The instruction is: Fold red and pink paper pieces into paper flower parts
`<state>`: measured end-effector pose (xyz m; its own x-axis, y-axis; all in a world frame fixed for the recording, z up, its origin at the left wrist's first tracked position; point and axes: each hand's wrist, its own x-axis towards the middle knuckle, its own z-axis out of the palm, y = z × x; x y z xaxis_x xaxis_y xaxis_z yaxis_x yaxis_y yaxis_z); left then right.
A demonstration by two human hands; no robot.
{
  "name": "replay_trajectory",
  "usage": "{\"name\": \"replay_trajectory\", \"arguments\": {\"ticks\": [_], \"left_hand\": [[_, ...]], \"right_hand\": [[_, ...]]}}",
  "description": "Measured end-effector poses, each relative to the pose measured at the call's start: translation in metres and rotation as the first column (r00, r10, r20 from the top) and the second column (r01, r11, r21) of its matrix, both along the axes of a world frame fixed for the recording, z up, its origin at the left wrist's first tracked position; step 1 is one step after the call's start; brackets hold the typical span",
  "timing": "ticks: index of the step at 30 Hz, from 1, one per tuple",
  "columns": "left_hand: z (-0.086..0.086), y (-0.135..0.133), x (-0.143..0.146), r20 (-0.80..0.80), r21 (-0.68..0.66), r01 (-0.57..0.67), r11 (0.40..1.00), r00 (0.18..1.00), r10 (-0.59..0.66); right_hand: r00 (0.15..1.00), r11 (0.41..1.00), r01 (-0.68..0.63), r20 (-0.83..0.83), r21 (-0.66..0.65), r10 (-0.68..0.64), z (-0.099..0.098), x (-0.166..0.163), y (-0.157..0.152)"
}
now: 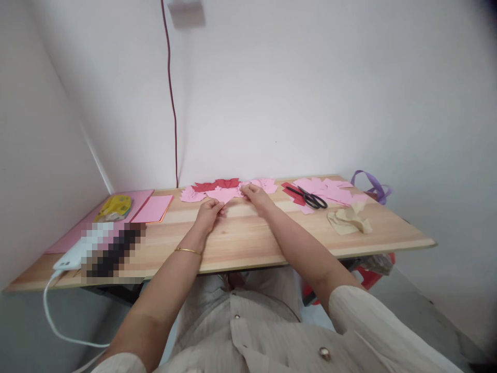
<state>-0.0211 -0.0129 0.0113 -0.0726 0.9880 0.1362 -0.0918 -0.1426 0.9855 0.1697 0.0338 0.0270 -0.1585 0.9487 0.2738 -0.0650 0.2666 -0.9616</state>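
Observation:
A piece of pink paper (222,194) is stretched between my two hands above the middle of the table. My left hand (209,213) pinches its lower left edge, fingers closed. On the upper right side, my right hand (254,196) is closed on the same paper. Just behind lie cut paper shapes: pink ones (191,194) with ragged edges and red ones (227,183). The fingertips partly cover the held paper, so its full outline does not show.
Black-handled scissors (316,201) rest on red and pink paper scraps (336,191) at the right, beside crumpled tan paper (349,220). Pink sheets (153,209), a yellow packet (114,207) and a white power bank (83,246) with a cable lie left. A purple strap (373,182) loops at the far right.

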Motion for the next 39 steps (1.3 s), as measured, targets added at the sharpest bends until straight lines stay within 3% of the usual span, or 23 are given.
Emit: {"name": "replay_trajectory", "arguments": {"ticks": [3,6,8,11,15,19,26,31,39], "left_hand": [[-0.002,0.000,0.001,-0.023,-0.003,0.003,1.000,1.000,-0.003],[-0.006,0.003,0.000,-0.050,-0.014,-0.045,0.999,0.998,0.045],[-0.006,0.005,-0.002,-0.103,0.033,-0.200,0.979,0.974,0.203],[-0.001,0.003,-0.004,-0.186,0.222,-0.389,0.894,0.883,0.431],[0.007,-0.007,0.005,-0.274,0.412,-0.250,0.876,0.883,0.380],[0.007,-0.012,0.015,-0.404,0.368,-0.108,0.924,0.876,0.263],[0.005,-0.011,0.013,-0.450,0.363,-0.070,0.929,0.860,0.241],[0.006,-0.009,0.008,-0.604,0.372,-0.048,0.927,0.746,0.281],[0.001,0.004,-0.016,-0.695,0.362,-0.088,0.928,0.638,0.332]], "right_hand": [[0.987,0.983,-0.095,0.146,0.156,0.072,0.000,-0.006,-0.007],[0.973,0.950,-0.050,0.228,0.309,-0.022,-0.001,-0.008,-0.007],[0.955,0.918,-0.012,0.278,0.396,-0.107,-0.003,-0.008,-0.005],[0.918,0.868,-0.011,0.350,0.497,-0.188,-0.006,-0.008,-0.004],[0.853,0.816,-0.099,0.472,0.569,-0.225,-0.005,-0.010,-0.006],[0.806,0.762,-0.174,0.535,0.623,-0.254,-0.002,-0.012,-0.009],[0.753,0.699,-0.263,0.595,0.665,-0.281,0.001,-0.013,-0.015],[0.746,0.675,-0.272,0.593,0.686,-0.302,0.001,-0.012,-0.013],[0.746,0.659,-0.258,0.579,0.707,-0.329,-0.001,-0.006,-0.005]]}}
